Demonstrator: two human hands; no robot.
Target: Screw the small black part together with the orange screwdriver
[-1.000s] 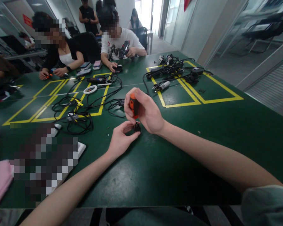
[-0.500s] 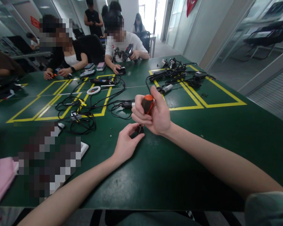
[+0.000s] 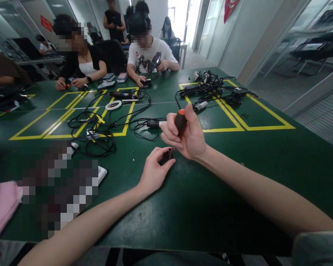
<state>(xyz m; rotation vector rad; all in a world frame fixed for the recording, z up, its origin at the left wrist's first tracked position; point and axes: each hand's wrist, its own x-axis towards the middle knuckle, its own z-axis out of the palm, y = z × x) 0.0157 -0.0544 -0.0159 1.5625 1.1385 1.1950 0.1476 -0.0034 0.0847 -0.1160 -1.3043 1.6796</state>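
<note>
My right hand (image 3: 187, 136) is closed round an orange and black screwdriver (image 3: 180, 120), held upright with its tip pointing down. Directly below it, my left hand (image 3: 155, 170) pinches a small black part (image 3: 167, 156) against the green table (image 3: 211, 192). The screwdriver's tip meets the part between my fingers; the shaft is mostly hidden by my right hand. Both forearms reach in from the near edge.
A tangle of black cables (image 3: 100, 129) lies over yellow taped rectangles to the left. More cables and adapters (image 3: 213, 88) sit at the back right. A white ring (image 3: 113, 105) lies mid-table. Two seated people work at the far edge. A pink cloth (image 3: 0, 210) is near left.
The camera has tilted, shifting the scene. My right hand has turned the screwdriver handle, which now shows more black than orange. My left hand keeps holding the small part in place.
</note>
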